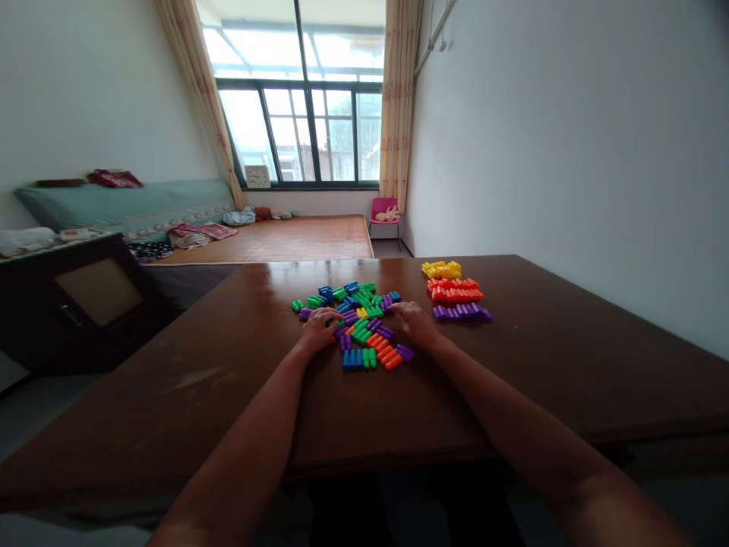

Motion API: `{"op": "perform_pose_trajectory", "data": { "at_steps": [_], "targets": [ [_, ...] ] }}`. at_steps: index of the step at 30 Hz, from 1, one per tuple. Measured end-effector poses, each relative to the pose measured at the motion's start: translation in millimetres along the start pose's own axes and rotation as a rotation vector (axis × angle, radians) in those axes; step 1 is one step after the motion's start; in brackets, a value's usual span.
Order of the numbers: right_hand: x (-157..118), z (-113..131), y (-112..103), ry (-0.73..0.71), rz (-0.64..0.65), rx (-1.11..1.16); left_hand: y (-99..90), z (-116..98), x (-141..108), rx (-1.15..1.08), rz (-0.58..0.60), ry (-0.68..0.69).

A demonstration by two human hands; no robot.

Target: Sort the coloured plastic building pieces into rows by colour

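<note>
Hands apart, head view: left hand (320, 328) curled palm-down at the left of the mixed blocks (361, 331), right hand (414, 320) at their right; grip cannot be told | blocks mid-table (228, 327) | yellow row (441, 270), orange row (456, 290), purple row (462, 312) toward far right corner, apparently grouped by colour | forearms slant inward over near edge

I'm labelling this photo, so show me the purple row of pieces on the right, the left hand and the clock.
Purple row (462, 312): head view, middle of the row.
Left hand (319, 329): head view, back of hand.
Clock (258, 177): head view, dial.
</note>
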State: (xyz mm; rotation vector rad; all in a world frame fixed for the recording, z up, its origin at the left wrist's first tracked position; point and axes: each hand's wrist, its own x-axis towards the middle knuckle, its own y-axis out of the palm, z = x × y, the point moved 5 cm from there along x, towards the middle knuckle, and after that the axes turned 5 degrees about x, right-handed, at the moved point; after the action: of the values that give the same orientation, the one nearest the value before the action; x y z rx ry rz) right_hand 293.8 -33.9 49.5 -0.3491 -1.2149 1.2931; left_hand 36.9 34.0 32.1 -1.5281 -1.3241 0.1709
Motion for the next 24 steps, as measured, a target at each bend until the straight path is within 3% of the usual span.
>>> {"op": "perform_pose_trajectory", "data": {
  "at_steps": [3,9,14,21,24],
  "targets": [
    [21,-10,6,0.008,0.097,-0.125,0.6,0,-1,0.014,-0.003,-0.021],
    [52,-14,24,-0.14,0.356,-0.176,1.1,-2,-2,0.001,-0.006,-0.024],
    [50,-19,14,0.039,0.467,-0.165,3.1,0,-3,0.005,-0.013,-0.027],
    [11,-6,5,0.127,0.338,-0.119,1.3,-1,0,0.009,0.015,0.005],
    [0,-17,-17,0.252,0.189,-0.065,0.3,0,1,-0.004,0.011,0.029]
  ]
}}
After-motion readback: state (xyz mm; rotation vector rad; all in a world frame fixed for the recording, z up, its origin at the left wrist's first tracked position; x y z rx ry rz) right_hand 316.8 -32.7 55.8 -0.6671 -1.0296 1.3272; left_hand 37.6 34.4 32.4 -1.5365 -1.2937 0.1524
